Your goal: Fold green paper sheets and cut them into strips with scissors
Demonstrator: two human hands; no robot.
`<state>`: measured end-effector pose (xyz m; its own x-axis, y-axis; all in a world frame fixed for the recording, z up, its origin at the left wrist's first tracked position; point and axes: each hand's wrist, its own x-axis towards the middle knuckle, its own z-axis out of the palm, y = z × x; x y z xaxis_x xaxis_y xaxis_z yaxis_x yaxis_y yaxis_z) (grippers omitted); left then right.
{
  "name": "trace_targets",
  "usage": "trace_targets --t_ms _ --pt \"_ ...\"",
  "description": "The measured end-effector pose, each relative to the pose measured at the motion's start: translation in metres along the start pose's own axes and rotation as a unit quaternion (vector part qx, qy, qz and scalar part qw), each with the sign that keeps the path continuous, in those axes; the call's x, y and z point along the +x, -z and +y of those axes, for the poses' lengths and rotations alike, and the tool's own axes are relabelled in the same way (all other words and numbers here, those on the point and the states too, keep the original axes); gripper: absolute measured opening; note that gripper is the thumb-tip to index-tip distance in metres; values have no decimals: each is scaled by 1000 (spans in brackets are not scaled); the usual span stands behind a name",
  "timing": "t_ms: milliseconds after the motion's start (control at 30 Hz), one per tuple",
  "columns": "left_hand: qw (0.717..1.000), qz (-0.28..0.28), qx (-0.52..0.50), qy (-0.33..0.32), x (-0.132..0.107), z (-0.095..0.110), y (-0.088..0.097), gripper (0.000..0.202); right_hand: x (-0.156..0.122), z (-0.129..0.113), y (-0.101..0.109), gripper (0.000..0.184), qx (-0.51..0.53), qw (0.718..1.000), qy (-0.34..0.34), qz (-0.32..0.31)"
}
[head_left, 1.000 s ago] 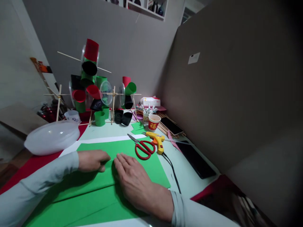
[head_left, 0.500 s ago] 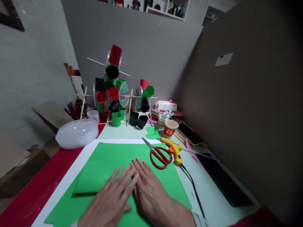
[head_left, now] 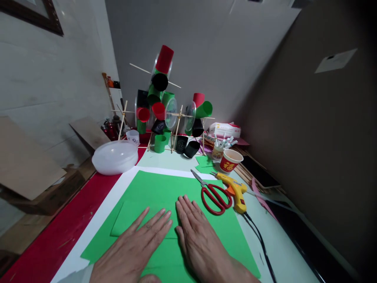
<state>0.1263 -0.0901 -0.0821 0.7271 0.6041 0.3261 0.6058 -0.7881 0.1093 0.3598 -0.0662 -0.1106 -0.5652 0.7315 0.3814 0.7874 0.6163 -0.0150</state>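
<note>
"Left hand [head_left: 135, 245] and right hand [head_left: 196, 236]?"
"Both flat, fingers stretched out, gripping nothing."
"And the green paper [head_left: 156, 184]?"
"Under both palms, on the surface [head_left: 284, 251], with scissors [head_left: 216, 199] just beyond the right fingertips."

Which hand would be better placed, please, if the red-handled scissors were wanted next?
Probably the right hand: it lies on the green paper close to the scissors. The left hand, spread over the paper, is farther away, with the right hand between it and the scissors.

The green paper [head_left: 165, 189] looks matt (scissor handles [head_left: 216, 198], smooth plastic).
</note>
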Motion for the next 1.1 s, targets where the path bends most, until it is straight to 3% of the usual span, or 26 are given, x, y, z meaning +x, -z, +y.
trace_targets --t_ms 100,200,333,433,567,700,900,1000,1100 --pt "998 -3 55 -24 -12 -9 3 93 0 0 2 49 7 1000 -1 -8" --pt "994 -36 99 -9 -31 -24 0 92 0 -1 3 49 0 1000 4 -2" --pt "990 -98 55 82 -61 -44 -6 90 1 -1 5 49 -5 1000 2 2" --pt "986 -82 -1 142 -80 -52 -4 89 0 -1 6 50 -5 1000 7 -14" --pt "984 -49 -13 173 -92 -56 2 83 0 -1 4 50 -23 999 6 -43" --pt "964 -61 -5 258 -70 -65 12 52 15 0 20 50 -32 994 14 -101" --pt "940 -119 -106 302 3 -88 38 61 49 16 66 46 21 979 -26 -202" --pt "941 -119 -132 287 30 -99 44 34 51 32 66 53 112 974 -52 -192" --pt "941 -107 -179 266 45 -103 49 15 46 45 60 31 231 958 -92 -141"
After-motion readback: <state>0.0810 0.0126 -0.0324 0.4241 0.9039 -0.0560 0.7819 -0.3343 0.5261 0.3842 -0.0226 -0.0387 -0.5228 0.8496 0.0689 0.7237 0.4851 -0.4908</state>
